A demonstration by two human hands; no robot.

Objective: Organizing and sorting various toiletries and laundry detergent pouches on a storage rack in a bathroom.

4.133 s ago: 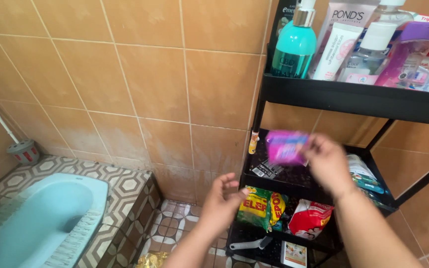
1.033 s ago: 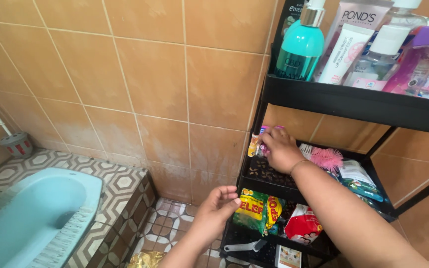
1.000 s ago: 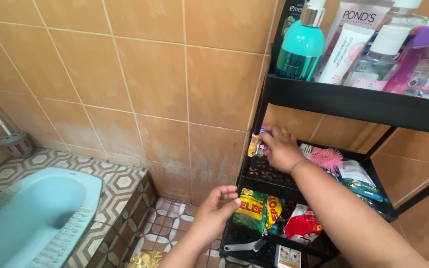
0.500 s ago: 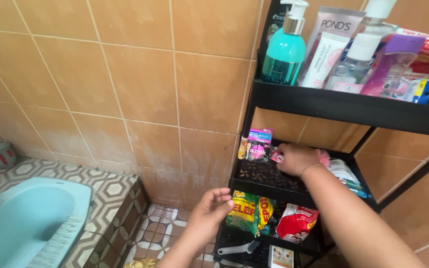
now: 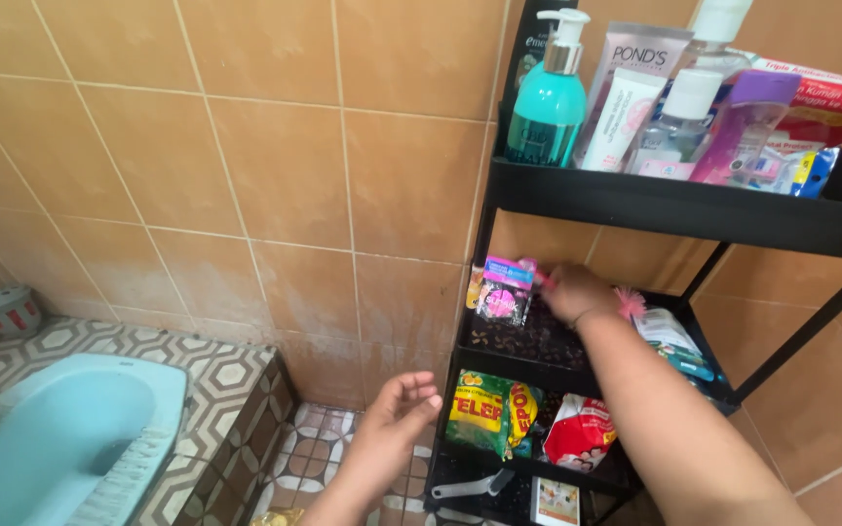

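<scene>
Where the pink sachet (image 5: 502, 295) stands, at the rear left corner of the middle shelf (image 5: 528, 343), it is propped upright against the back, its face turned outward, which keeps it readable and clear of the shelf's front lip. Beside it, the right hand (image 5: 575, 290) reaches in over the shelf, fingers curled downward near the sachet's right edge; whether the grip is closed on anything cannot be told, since the fingertips are hidden behind the knuckles, and contact with the sachet is not certain. A pink fuzzy item (image 5: 628, 303) shows just behind the wrist, and flat packets (image 5: 672, 341) lie farther right on the same shelf. The left hand (image 5: 397, 421) hangs lower, in front of the rack and apart from it, palm up and fingers loosely spread, holding nothing; its position near the lower shelf suggests it is kept ready rather than engaged. On that lower shelf a yellow-green pouch (image 5: 484, 413) and a red-white pouch (image 5: 580, 431) sit upright side by side, leaning on each other for support. Above, the top shelf (image 5: 674, 209) carries a teal pump bottle (image 5: 550, 97), tubes (image 5: 626, 97) and a purple bottle (image 5: 738, 131), packed close so that each props the next. Left of the rack (image 5: 484, 244) are the tiled wall (image 5: 246, 166), a blue squat toilet (image 5: 51, 438) and a brush holder (image 5: 7, 310).
</scene>
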